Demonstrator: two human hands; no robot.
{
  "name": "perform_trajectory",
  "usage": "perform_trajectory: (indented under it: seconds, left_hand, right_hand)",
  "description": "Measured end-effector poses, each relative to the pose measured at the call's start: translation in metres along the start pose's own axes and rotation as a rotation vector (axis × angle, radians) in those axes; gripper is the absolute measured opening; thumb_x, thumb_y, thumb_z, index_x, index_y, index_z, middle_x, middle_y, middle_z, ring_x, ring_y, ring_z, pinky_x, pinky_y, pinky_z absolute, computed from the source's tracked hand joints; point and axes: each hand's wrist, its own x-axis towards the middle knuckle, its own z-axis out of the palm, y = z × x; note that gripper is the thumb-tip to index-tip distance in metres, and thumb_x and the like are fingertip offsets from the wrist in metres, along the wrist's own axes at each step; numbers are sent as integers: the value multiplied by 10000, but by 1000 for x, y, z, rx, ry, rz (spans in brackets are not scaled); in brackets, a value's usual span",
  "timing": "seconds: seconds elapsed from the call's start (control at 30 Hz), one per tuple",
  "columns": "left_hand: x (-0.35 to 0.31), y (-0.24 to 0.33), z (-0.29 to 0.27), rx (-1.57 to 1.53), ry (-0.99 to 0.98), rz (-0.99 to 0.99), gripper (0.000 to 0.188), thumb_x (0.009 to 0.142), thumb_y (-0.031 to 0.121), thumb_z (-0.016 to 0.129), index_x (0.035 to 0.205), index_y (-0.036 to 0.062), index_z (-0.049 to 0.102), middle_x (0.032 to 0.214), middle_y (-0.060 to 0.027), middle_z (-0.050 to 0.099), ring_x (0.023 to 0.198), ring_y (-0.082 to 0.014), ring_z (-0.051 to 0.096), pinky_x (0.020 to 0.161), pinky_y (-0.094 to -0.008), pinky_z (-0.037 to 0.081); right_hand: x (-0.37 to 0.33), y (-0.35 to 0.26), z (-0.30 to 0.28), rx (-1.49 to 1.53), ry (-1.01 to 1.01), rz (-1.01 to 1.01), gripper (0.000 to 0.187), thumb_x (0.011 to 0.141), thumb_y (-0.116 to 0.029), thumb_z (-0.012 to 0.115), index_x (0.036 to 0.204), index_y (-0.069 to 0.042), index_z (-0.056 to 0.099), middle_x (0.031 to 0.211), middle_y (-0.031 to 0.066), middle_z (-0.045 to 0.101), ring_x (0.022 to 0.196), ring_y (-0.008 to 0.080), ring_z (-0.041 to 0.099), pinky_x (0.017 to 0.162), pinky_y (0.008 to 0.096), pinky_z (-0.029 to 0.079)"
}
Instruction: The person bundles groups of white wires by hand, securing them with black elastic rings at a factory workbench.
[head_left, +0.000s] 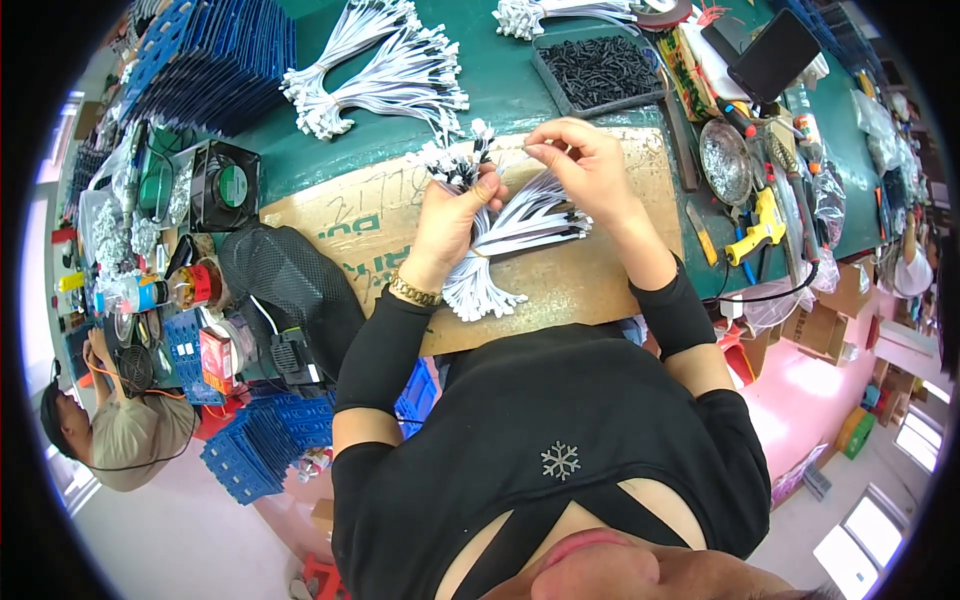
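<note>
Green table (500,75); cardboard (585,285) laid at its near side, probably as a mat, white wires (530,222) across it. Left hand (450,215) grips some, ends poking clear, presumably for access; right hand's (585,170) fingertips nearly meet alongside, can't tell on what.

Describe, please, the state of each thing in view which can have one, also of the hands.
Left hand: closed around white connector cables
Right hand: thumb and forefinger pinched; contents unclear
White cable bundle on cardboard: ends fanned out
Open tray: filled with small black pieces
Smartphone: screen dark
Yellow glue gun: lying on its side
Blue plastic racks: stacked
Cooling fan: standing; spinning unclear
</note>
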Motion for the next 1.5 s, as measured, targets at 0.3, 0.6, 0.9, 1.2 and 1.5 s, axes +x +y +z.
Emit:
perform_trajectory:
  seconds: [0.3,0.6,0.9,1.2,1.5]
  left_hand:
    - [-1,2,1,44,-14,7,246,800,154,703,944,5,570,788,-41,617,683,-105,580,638,-218,474]
    - [-1,3,2,41,-4,0,228,804,142,699,940,12,569,783,-30,609,682,-105,583,638,-220,476]
    - [-2,5,5,24,-14,0,225,802,141,701,930,13,567,788,-32,608,683,-107,581,636,-224,477]
    - [-2,5,5,69,-36,14,174,824,130,672,915,14,579,784,-32,603,705,-100,573,651,-220,471]
    - [-2,4,5,136,-27,19,151,823,98,661,910,0,587,784,-42,620,671,-101,568,635,-220,472]
  right_hand:
    - [11,-4,1,241,-41,130,63,812,-37,641,857,2,663,883,37,622,791,83,555,661,202,432]
    - [12,-8,2,99,-47,34,63,814,-23,624,854,6,663,867,45,635,776,100,569,655,208,438]
    - [12,-8,3,101,-36,-4,64,808,-21,631,856,4,665,862,43,640,749,88,567,613,198,429]
    - [21,-20,-4,20,-291,43,113,777,-64,658,878,-12,658,759,56,633,670,110,561,584,241,445]
    - [30,-16,-11,-9,-471,125,148,768,-97,644,878,1,650,745,90,655,671,135,605,639,260,483]
